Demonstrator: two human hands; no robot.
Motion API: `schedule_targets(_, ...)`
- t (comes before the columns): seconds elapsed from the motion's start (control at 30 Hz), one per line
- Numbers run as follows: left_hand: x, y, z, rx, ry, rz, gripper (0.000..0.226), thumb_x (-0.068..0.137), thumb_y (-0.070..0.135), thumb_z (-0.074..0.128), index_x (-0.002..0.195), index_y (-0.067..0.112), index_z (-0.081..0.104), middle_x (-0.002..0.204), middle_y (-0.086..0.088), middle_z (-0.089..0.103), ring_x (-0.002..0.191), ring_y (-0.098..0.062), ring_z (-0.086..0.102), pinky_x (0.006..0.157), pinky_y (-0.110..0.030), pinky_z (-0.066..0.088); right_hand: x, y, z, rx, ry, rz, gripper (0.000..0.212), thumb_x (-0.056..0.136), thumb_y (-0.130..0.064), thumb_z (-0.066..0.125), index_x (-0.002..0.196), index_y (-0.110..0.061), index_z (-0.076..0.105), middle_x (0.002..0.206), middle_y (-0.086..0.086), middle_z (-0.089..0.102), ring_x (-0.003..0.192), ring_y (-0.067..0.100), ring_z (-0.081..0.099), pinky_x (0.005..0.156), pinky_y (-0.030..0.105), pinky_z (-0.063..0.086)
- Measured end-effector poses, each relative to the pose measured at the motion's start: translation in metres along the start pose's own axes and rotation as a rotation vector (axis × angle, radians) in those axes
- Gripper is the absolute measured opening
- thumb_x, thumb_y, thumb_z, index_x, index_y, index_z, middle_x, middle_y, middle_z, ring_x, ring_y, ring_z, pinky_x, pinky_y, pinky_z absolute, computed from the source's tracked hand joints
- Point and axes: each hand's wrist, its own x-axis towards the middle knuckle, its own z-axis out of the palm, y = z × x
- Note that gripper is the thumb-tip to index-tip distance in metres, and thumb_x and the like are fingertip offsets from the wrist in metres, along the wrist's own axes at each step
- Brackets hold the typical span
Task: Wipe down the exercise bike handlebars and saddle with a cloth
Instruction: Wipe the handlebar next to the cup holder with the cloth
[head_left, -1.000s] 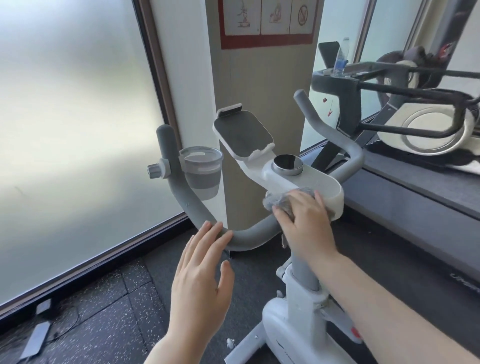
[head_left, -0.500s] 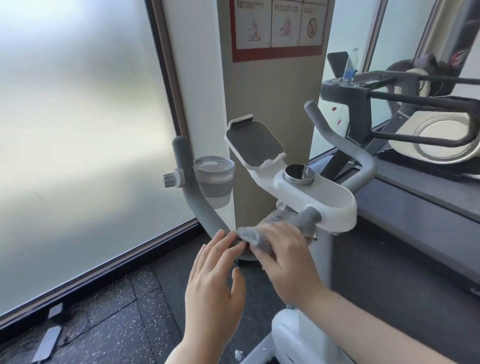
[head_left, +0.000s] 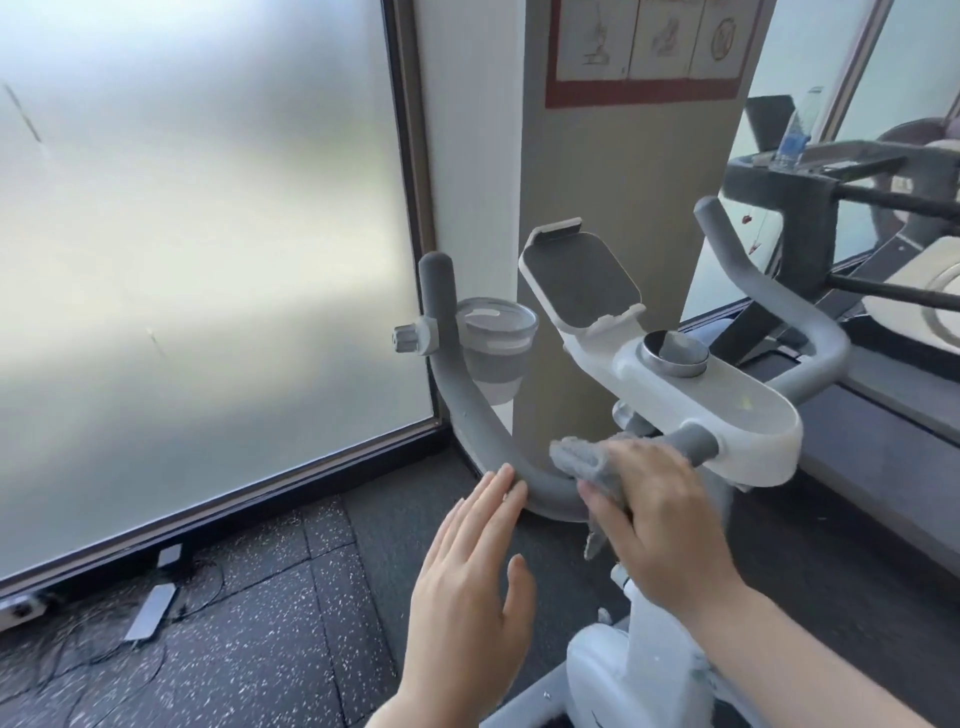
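- Two hands, lower centre of the frame: the left hand (head_left: 470, 566) is flat, fingers straight and together, fingertips at the grey handlebar (head_left: 467, 410); whether they touch it, I cannot tell.
- The right hand (head_left: 660, 514) grips one grey cloth (head_left: 582, 460) against the handlebar's lower bend.
- Farther, mid-frame: one cup holder (head_left: 496, 348), one tablet tray (head_left: 579, 280), one round knob (head_left: 674, 353).

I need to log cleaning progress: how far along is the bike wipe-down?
Nothing can be confirmed as finished. In hand: the right hand grips the cloth against the lower bend of the handlebars, and the open left hand touches the bar. Left: the upright bar ends, and the saddle, which is out of view.
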Motion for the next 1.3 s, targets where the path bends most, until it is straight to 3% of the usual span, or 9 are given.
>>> schedule_targets(0.1,-0.003,0.002,0.004,-0.031,0.012,-0.035,0.056,0.083,0.016,0.049,0.139,0.015,0.051,0.151,0.008,0.040,0.139,-0.011,0.037,0.109,-0.032,0.036,0.000,-0.041,0.018,-0.074,0.086,0.181,0.028,0.094,-0.031,0.044,0.088,-0.014,0.065,0.086,0.000,0.061,0.086,0.027,0.058,0.091,0.043,0.043)
schedule_targets(0.23,-0.004,0.001,0.002,-0.042,0.000,-0.022,0.056,0.084,0.015,0.050,0.140,0.016,0.050,0.151,0.009,0.040,0.140,-0.010,0.036,0.110,-0.030,0.035,-0.026,-0.024,0.005,-0.062,-0.059,-0.126,0.040,0.096,-0.034,0.042,0.130,-0.015,0.054,0.124,0.004,0.058,0.118,0.023,0.052,0.105,0.043,0.037)
schedule_targets(0.37,0.002,0.001,0.000,-0.037,0.030,-0.013,0.054,0.083,0.013,0.051,0.137,0.016,0.053,0.146,0.010,0.046,0.137,-0.008,0.040,0.109,-0.029,0.038,0.024,-0.040,-0.002,-0.218,-0.263,0.083,0.044,0.099,-0.044,0.028,0.087,-0.020,0.063,0.083,0.001,0.067,0.084,0.026,0.063,0.077,0.036,0.041)
schedule_targets(0.47,0.008,0.006,0.000,-0.013,0.086,-0.046,0.049,0.083,0.014,0.049,0.131,0.017,0.059,0.138,0.011,0.054,0.130,-0.006,0.048,0.104,-0.029,0.042,0.053,-0.055,0.002,-0.207,-0.490,0.170,0.050,0.101,-0.046,0.020,0.092,-0.023,0.064,0.093,0.005,0.070,0.095,0.029,0.064,0.076,0.036,0.040)
schedule_targets(0.6,0.015,0.004,-0.005,0.025,0.109,-0.028,0.043,0.083,0.012,0.049,0.122,0.019,0.066,0.128,0.014,0.061,0.118,-0.005,0.056,0.099,-0.026,0.046,0.001,-0.042,0.000,-0.182,-0.218,0.010,0.036,0.099,-0.037,0.032,0.105,-0.017,0.061,0.093,0.002,0.062,0.092,0.026,0.059,0.089,0.039,0.041)
schedule_targets(0.83,0.030,0.008,-0.003,0.058,0.120,-0.067,0.048,0.082,0.011,0.048,0.127,0.021,0.063,0.107,0.011,0.060,0.097,-0.013,0.055,0.084,-0.022,0.046,0.058,-0.040,0.006,-0.127,-0.499,0.132,0.059,0.100,-0.051,0.011,0.087,-0.023,0.061,0.088,0.006,0.069,0.090,0.032,0.064,0.073,0.038,0.041)
schedule_targets(1.03,0.025,0.007,-0.007,0.097,0.048,-0.052,0.045,0.082,0.013,0.050,0.123,0.025,0.062,0.115,0.014,0.055,0.106,-0.009,0.053,0.091,-0.026,0.045,-0.034,-0.015,0.028,0.016,0.046,-0.124,0.033,0.096,-0.028,0.044,0.123,-0.014,0.056,0.118,0.011,0.061,0.115,0.026,0.055,0.106,0.049,0.036)
schedule_targets(1.13,0.026,0.009,-0.007,0.162,0.037,-0.034,0.042,0.080,0.015,0.051,0.120,0.021,0.064,0.113,0.010,0.057,0.103,-0.013,0.053,0.097,-0.038,0.046,-0.001,-0.003,0.018,0.056,0.127,-0.147,0.023,0.092,-0.032,0.048,0.091,-0.014,0.063,0.085,0.006,0.069,0.082,0.028,0.065,0.082,0.039,0.048)
schedule_targets(1.3,0.042,0.018,-0.003,0.153,0.116,-0.052,0.027,0.080,0.016,0.050,0.094,0.020,0.073,0.106,0.009,0.063,0.100,-0.014,0.053,0.099,-0.034,0.040,0.038,-0.045,0.017,-0.227,-0.244,0.223,0.054,0.099,-0.043,0.020,0.075,-0.023,0.063,0.073,0.003,0.068,0.078,0.031,0.062,0.073,0.037,0.040)
